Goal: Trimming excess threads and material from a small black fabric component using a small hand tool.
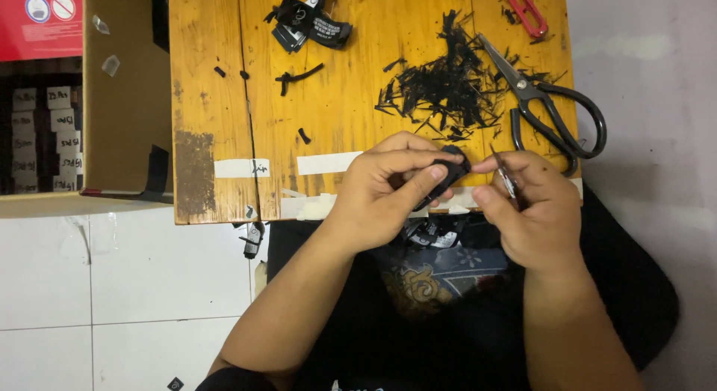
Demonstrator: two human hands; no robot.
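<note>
The left hand (385,185) pinches a black strap (446,171) at the tabletop's (224,100) near edge; the right hand (534,204) grips a small snipper (506,176) beside it. Scissors (545,111) and black clippings (444,85) lie behind.

Table (216,100) fills upper centre; box (112,92) at upper left. On the table: scraps (448,85) centre, scissors (549,103) right of them, labels (306,21) at top.

My left hand (388,185) curls just over the near edge of the worn orange wooden table (224,100), thumb and forefinger pinched shut. My right hand (534,208) sits close beside it at the same edge, fingers folded in, fingertips nearly meeting the left's. Both forearms angle up from below.
</note>
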